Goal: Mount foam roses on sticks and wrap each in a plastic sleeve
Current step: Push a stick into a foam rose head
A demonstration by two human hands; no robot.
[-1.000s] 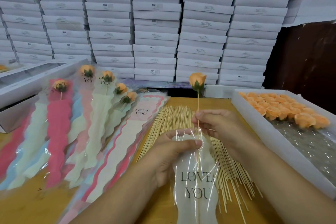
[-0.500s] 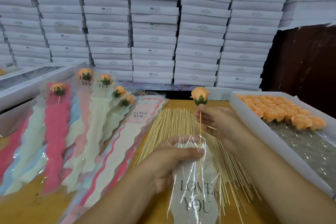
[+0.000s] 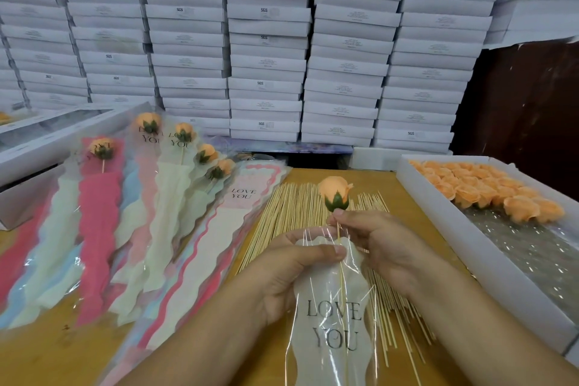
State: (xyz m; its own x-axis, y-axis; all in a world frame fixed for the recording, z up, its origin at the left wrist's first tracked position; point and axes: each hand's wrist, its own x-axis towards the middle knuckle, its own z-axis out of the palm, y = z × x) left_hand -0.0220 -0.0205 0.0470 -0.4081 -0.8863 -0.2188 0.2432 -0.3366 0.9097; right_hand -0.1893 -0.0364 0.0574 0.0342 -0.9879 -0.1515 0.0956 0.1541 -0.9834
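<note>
1. The right hand pinched the stick just under the orange foam rose.
2. The left hand gripped the mouth of the plastic sleeve; the stick ran down inside it.

The light is soft and even, bright enough to see everything well. White streaks of glare shine on the clear plastic sleeve with black letters and on the shiny bubbly sheet in the white tray. Shadows are faint. The tall stacks of flat white boxes bend near the edges and look a bit blurry.
</note>
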